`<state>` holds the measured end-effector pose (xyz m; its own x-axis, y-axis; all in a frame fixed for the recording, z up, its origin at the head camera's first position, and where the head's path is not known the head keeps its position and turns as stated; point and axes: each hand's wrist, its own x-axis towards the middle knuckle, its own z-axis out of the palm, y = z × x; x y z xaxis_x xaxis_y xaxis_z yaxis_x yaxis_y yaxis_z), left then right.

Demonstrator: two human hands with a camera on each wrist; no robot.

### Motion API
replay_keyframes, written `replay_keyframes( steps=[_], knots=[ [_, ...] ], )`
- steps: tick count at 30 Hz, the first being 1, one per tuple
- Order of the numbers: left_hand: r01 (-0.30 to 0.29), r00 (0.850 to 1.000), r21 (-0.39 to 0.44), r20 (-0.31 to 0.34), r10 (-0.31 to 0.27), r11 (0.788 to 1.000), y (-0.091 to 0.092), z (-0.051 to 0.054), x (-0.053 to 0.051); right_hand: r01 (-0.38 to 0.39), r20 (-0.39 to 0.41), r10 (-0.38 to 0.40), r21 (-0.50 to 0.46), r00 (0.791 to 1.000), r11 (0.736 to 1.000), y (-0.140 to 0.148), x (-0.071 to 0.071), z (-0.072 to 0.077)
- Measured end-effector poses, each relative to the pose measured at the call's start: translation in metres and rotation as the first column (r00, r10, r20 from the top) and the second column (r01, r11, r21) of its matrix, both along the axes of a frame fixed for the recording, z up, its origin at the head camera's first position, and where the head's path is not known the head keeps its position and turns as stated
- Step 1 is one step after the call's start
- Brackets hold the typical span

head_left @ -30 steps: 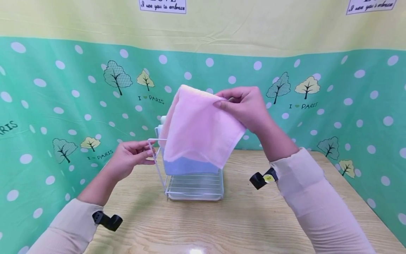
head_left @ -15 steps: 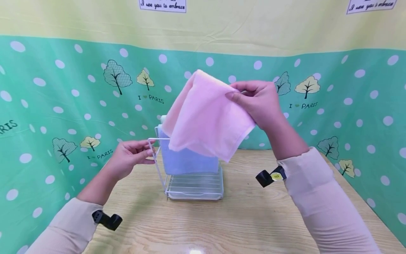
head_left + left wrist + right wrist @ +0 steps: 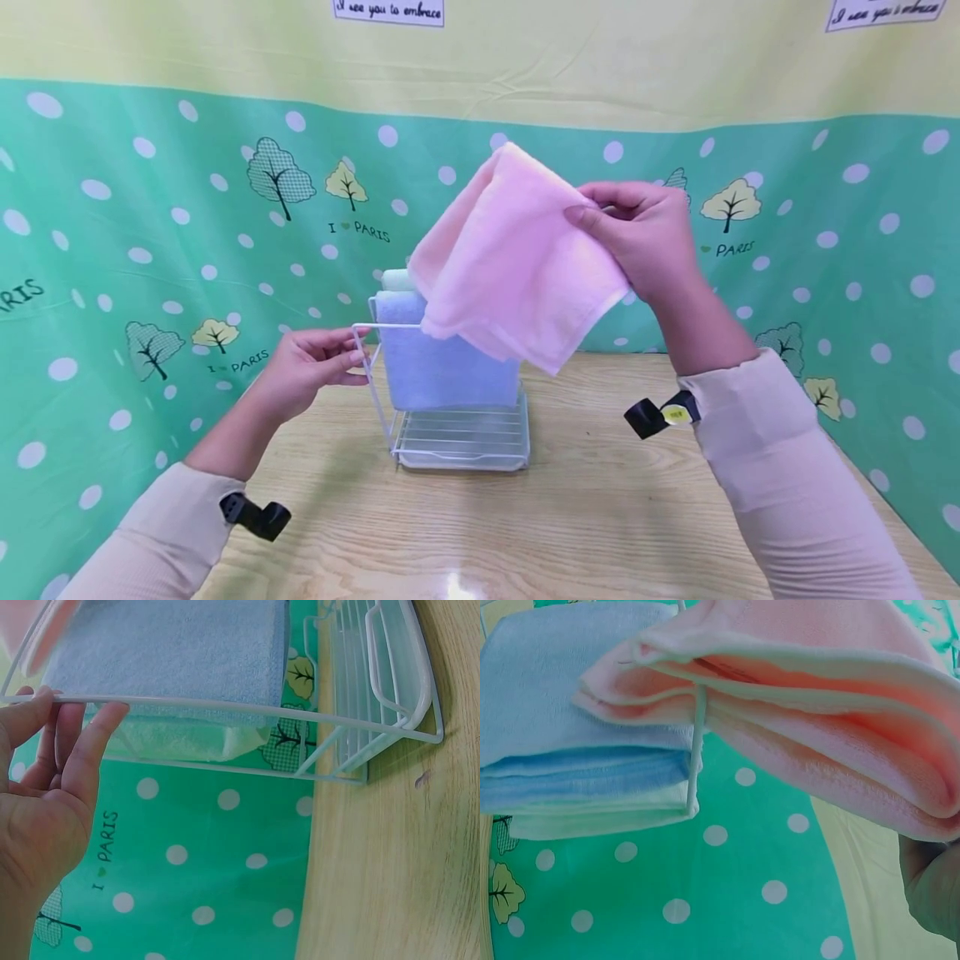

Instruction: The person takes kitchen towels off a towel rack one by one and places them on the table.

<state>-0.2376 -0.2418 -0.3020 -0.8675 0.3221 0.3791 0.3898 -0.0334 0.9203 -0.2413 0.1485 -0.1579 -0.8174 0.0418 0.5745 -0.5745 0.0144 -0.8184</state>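
Observation:
A folded pink towel [image 3: 525, 258] hangs from my right hand [image 3: 648, 237], pinched between thumb and fingers at its upper right edge. It is held in the air, in front of and above a white wire rack [image 3: 375, 392]. My left hand [image 3: 315, 371] grips the rack's left upright near the top; in the left wrist view its fingers [image 3: 90, 754] curl about the wire. Over the rack hangs a blue towel [image 3: 450, 375], partly covered by the pink one in the head view. Behind it a pale green towel [image 3: 397, 281] shows; the right wrist view shows its lower edge too.
The rack has a wire shelf over a pale tray [image 3: 465, 458] at its base, standing on a wooden table [image 3: 480, 525]. A green curtain with white dots [image 3: 180, 283] surrounds the table at the back and sides.
My right hand has moved up and to the right with the pink towel, away from the rack, uncovering more of the blue towel. The left hand stays on the rack.

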Motion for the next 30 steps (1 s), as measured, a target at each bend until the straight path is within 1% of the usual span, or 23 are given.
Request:
replay_keyframes(
  steps=[6, 11, 15, 19, 23, 30],
  knots=[
    [-0.005, 1.000, -0.005, 0.003, 0.005, 1.000, 0.000, 0.000, 0.000, 0.008, -0.028, -0.010, -0.056, 1.000, 0.998, 0.008, 0.001, 0.001],
    [-0.010, 1.000, -0.007, 0.008, 0.011, 1.000, -0.001, 0.000, 0.000, 0.060, -0.035, -0.062, -0.070, 0.997, 0.996, 0.018, 0.002, 0.003],
    [-0.010, 1.000, -0.003, 0.010, 0.010, 1.000, -0.001, 0.000, 0.000, 0.096, -0.017, -0.097, -0.082, 0.995, 0.992, 0.028, 0.003, 0.005],
    [-0.007, 1.000, 0.004, 0.013, 0.007, 1.000, -0.001, 0.000, 0.000, 0.118, -0.005, -0.119, -0.114, 0.993, 0.987, 0.037, 0.003, 0.006],
    [-0.007, 1.000, 0.002, 0.012, 0.007, 1.000, 0.000, 0.000, 0.001, 0.127, -0.007, -0.130, -0.137, 0.992, 0.982, 0.047, 0.004, 0.006],
    [-0.001, 1.000, 0.011, 0.009, 0.000, 1.000, 0.000, 0.000, 0.000, 0.143, 0.023, -0.141, -0.199, 0.990, 0.970, 0.066, 0.007, 0.004]
  ],
)
